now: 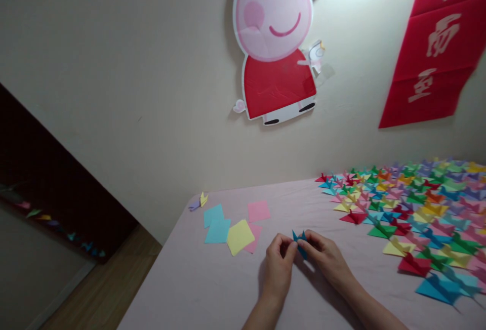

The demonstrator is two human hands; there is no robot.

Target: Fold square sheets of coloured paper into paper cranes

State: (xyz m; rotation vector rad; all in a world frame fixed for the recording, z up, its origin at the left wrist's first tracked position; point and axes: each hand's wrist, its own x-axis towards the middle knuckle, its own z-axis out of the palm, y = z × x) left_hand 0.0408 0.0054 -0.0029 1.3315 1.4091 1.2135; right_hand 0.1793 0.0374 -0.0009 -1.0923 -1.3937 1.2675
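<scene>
Both of my hands meet near the front middle of the pink-covered table (182, 279). Between their fingertips is a small dark-blue folded paper piece (302, 252), with two thin points sticking up and a wider part hanging below. My left hand (280, 259) pinches its left side between thumb and fingers. On the other side, my right hand (324, 254) pinches it with thumb and bent forefinger. The fingers cover part of the folds. Left of my hands lie a yellow paper square (240, 238), blue squares (217, 231) and pink squares (258, 211).
Many colourful folded paper cranes (413, 223) stand in rows over the table's right side. Yellow and purple folded pieces (199, 202) lie at the far left corner. The wall behind carries a pink pig cutout (279, 82) and a red banner (429, 51).
</scene>
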